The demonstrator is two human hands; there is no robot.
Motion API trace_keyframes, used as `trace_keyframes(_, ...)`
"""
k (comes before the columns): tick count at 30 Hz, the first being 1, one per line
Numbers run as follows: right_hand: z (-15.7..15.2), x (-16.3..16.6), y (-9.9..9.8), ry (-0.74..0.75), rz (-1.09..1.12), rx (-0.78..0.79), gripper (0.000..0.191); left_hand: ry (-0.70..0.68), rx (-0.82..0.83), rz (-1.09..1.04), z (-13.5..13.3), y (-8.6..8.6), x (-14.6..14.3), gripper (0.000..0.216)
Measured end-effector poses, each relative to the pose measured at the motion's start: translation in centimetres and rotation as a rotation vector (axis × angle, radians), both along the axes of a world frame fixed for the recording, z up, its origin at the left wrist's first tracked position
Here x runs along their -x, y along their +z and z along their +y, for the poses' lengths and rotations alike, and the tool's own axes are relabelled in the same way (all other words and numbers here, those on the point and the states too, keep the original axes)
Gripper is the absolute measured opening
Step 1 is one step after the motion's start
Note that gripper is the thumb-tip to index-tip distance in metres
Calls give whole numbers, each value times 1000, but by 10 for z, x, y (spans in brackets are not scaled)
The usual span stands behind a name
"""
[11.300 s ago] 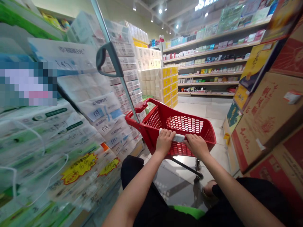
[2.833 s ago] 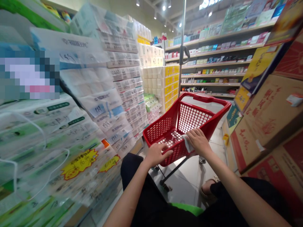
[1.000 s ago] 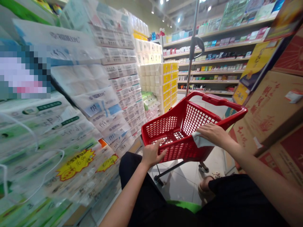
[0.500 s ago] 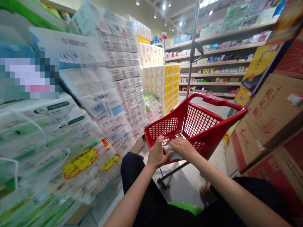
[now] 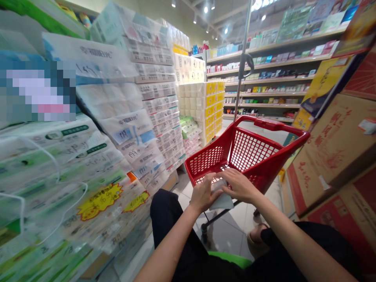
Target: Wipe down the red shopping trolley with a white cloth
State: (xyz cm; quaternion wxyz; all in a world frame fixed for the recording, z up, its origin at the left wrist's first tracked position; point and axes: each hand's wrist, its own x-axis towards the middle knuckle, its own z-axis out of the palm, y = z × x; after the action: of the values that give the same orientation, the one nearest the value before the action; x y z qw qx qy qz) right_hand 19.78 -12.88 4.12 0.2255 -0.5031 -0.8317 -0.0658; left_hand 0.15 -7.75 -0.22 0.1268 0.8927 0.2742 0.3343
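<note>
A red plastic shopping cart [image 5: 266, 174] with lattice walls stands on the floor in front of me. At its near edge, my left hand [image 5: 202, 194] is closed on a pale grey-white cloth [image 5: 222, 202]. My right hand [image 5: 240, 185] comes in from the other side, its fingers bent over the top of the same cloth. Between the two hands the cloth hangs down in front of the cart's lower rim. Parts of it are hidden by my fingers.
Stacked tissue packs [image 5: 158, 92] rise on my left, with a white cable [image 5: 57, 164] across the nearer ones. Cardboard boxes [image 5: 337, 141] are piled on my right. A metal pole [image 5: 242, 58] stands behind the cart, before stocked shelves [image 5: 270, 80]. My knees flank the cart's near end.
Both hands have shifted slightly right, and more of the cloth shows below them. The cart's near end also appears a little farther right.
</note>
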Motion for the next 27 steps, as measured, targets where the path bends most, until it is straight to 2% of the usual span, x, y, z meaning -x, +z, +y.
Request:
trace_keyframes(3,-9,-29,-3,-260,-44,-119,22,16,-62,131,-6,2,-6,40)
trace_keyframes(6,-10,-36,-13,-380,-95,-199,26,67,-89,235,-12,9,-16,31)
trace_keyframes(11,-3,-29,-21,-415,-80,-208,28,195,-133,435,-16,25,-55,27)
trace_keyframes(15,2,-34,-22,-372,-32,-180,29,167,-152,453,-11,27,-74,27)
trace_keyframes(18,3,-44,-23,-334,-18,-170,29,124,-158,430,-6,17,-58,25)
trace_keyframes(21,1,-53,-24,-319,-6,-164,28,65,-164,378,-2,4,-24,27)
trace_keyframes(27,0,-63,-26,-305,31,-147,27,-200,-249,269,18,-13,34,29)
